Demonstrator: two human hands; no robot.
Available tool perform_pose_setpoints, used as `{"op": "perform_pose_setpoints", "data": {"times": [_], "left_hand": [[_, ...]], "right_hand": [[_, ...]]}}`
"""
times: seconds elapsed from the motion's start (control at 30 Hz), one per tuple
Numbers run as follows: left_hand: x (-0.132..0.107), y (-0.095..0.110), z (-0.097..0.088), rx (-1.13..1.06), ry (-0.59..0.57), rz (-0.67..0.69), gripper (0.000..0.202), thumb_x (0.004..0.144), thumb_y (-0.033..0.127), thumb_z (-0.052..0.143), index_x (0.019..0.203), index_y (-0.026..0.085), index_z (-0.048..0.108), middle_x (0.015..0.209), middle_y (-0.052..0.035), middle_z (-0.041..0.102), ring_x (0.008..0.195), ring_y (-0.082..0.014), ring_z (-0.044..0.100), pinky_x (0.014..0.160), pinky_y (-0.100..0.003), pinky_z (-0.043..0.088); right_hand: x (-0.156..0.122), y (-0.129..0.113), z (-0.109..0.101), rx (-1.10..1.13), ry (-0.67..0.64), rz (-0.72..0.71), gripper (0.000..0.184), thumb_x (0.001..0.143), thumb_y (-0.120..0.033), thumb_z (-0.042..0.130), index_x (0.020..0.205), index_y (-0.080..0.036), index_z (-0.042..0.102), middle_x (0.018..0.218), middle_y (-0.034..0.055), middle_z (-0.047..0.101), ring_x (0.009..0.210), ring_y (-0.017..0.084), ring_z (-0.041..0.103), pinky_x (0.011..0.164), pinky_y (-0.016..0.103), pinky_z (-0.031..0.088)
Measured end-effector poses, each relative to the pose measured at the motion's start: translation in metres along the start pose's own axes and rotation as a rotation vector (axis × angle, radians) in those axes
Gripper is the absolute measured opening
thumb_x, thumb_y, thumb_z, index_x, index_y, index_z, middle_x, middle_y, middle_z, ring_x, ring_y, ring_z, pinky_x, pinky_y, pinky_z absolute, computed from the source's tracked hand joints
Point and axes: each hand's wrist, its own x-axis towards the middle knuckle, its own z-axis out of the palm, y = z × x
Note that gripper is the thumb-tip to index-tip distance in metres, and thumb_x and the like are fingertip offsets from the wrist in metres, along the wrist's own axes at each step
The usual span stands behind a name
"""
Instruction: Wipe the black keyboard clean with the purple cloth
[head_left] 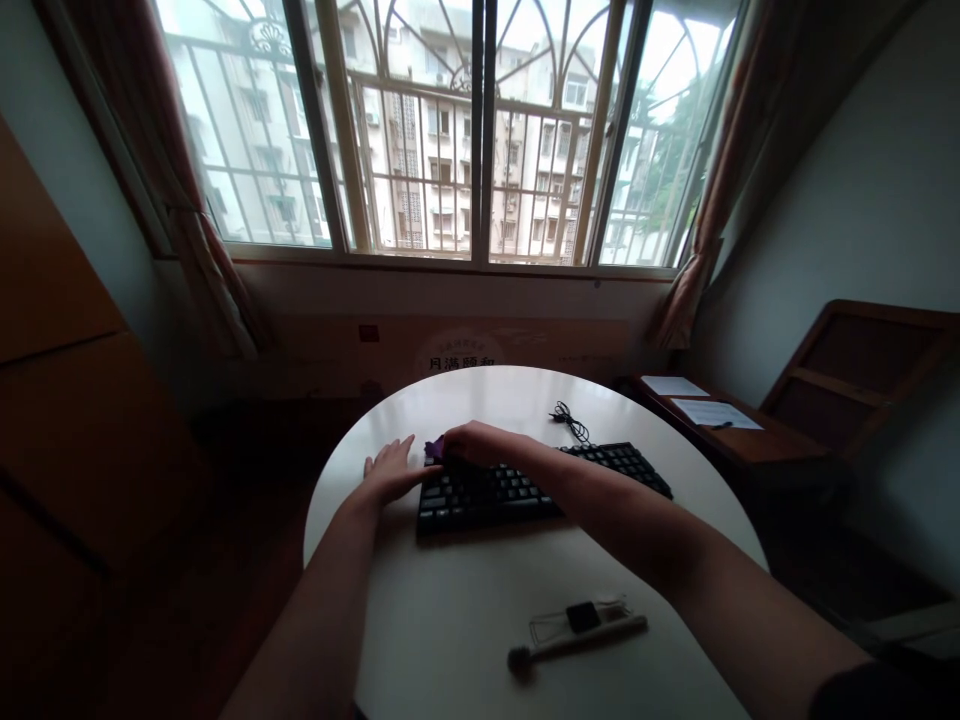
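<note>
A black keyboard (480, 512) lies across the white round table. My right hand (474, 442) reaches over to its upper left corner, fingers closed on a small piece of purple cloth (433, 449) that is pressed against the keys there. The fingertips themselves are partly hidden. Beside the keyboard's left end rests my left hand (391, 470), its fingers spread toward the table and its thumb at the keyboard's edge. Behind the keyboard, its black cable (574, 424) is coiled on the table.
Nearer to me on the table (442, 620) lie a brush (577, 638) with a dark round head and a wire tool with a black handle (582, 616). At right, papers (716, 414) and a pen (722, 426) lie on a wooden chair seat. A barred window (480, 150) fills the back.
</note>
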Motion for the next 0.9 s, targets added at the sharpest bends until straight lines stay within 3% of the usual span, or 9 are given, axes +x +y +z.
{"op": "perform_pose_setpoints", "data": {"times": [0.2,0.3,0.43,0.67,0.9], "left_hand": [[-0.004,0.003,-0.004,-0.048,-0.013,0.02,0.087,0.067,0.074,0.048,0.139,0.027,0.036,0.146,-0.0164,0.03,0.135,-0.0369,0.02,0.103,-0.059,0.014],[-0.006,0.006,-0.006,-0.071,0.012,0.057,0.073,0.066,0.073,0.05,0.127,0.033,0.051,0.145,-0.0126,0.033,0.133,-0.0378,0.025,0.102,-0.06,0.015],[-0.006,0.008,-0.006,-0.102,0.018,0.11,0.053,0.068,0.067,0.054,0.106,0.031,0.066,0.144,-0.0093,0.035,0.131,-0.0363,0.029,0.103,-0.058,0.016],[-0.006,0.01,-0.008,-0.116,0.013,0.121,0.049,0.069,0.064,0.054,0.099,0.028,0.069,0.138,-0.0086,0.043,0.126,-0.0382,0.035,0.103,-0.059,0.018],[-0.004,0.008,-0.007,-0.134,0.016,0.131,0.05,0.068,0.064,0.053,0.099,0.028,0.069,0.136,-0.009,0.045,0.124,-0.0368,0.038,0.103,-0.059,0.016]], "right_hand": [[-0.051,0.007,-0.028,-0.055,-0.016,0.079,0.024,0.083,-0.015,0.047,0.093,-0.02,0.068,0.086,0.0,0.07,0.073,0.012,0.059,0.07,0.021,0.042],[-0.08,0.014,-0.042,-0.124,-0.024,0.149,0.026,0.084,-0.017,0.047,0.097,-0.023,0.068,0.086,0.0,0.07,0.072,0.013,0.06,0.068,0.023,0.042],[-0.119,0.032,-0.059,-0.212,-0.024,0.18,0.029,0.083,-0.019,0.046,0.101,-0.028,0.067,0.088,0.0004,0.07,0.073,0.014,0.061,0.069,0.023,0.043],[-0.184,0.064,-0.085,-0.239,0.009,0.354,0.03,0.081,-0.017,0.048,0.101,-0.025,0.068,0.087,0.0021,0.071,0.074,0.015,0.063,0.071,0.023,0.044],[-0.218,0.07,-0.103,-0.336,0.096,0.541,0.029,0.081,-0.018,0.05,0.102,-0.028,0.068,0.091,0.0031,0.072,0.085,0.017,0.064,0.076,0.025,0.044]]}}
